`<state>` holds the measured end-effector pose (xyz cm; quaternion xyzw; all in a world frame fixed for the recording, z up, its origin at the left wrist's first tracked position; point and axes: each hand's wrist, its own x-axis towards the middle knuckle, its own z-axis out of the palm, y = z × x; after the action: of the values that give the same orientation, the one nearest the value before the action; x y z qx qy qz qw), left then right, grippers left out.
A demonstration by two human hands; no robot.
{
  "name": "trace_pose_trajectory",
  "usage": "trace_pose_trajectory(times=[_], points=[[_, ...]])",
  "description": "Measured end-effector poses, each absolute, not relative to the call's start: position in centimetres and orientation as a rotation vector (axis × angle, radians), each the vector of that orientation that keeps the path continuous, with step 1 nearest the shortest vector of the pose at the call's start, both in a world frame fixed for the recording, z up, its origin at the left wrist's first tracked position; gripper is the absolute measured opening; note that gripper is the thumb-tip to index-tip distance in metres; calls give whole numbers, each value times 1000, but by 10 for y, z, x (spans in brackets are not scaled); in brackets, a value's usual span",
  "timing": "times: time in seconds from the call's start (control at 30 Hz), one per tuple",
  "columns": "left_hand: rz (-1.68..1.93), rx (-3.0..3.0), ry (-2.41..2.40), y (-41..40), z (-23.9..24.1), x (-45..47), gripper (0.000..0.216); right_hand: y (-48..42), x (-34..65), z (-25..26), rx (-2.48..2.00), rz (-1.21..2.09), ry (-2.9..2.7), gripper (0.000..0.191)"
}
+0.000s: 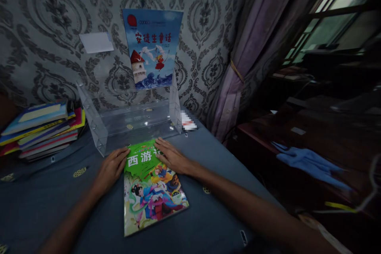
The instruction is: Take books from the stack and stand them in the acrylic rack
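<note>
A picture book (154,194) with a green top, white Chinese title characters and colourful figures lies face up on the dark blue bedspread. My left hand (114,163) is closed at its upper left edge, the fingertips touching the cover's side. Across the upper right corner lies my right hand (172,155), its fingers over the cover and hiding part of the title; the thumb's grip is hard to see. Just beyond the book stands a clear plastic rack (137,123). A blue storybook (153,47) with red title characters is upright at the back of the rack, against the wall.
A stack of books (44,129) sits on the left of the bedspread (98,214). A white card (97,43) is near the patterned wall. To the right hang a tied purple curtain (238,63) and, beyond the bed's edge, a dark table with a blue cloth (306,162).
</note>
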<state>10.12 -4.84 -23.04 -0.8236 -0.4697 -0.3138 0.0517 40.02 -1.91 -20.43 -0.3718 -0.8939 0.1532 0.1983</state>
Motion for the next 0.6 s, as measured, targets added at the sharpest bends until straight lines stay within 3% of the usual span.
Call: trace_pose_trajectory(times=[0.37,0.6], points=[[-912,-2519,-1508,-50,-237,103,43,-56,408,-199,-1211,567,-2511,69],[-873,-2442,-1546,-51,-251,106,45,-89,417,-204,-1226,577,-2487,70]])
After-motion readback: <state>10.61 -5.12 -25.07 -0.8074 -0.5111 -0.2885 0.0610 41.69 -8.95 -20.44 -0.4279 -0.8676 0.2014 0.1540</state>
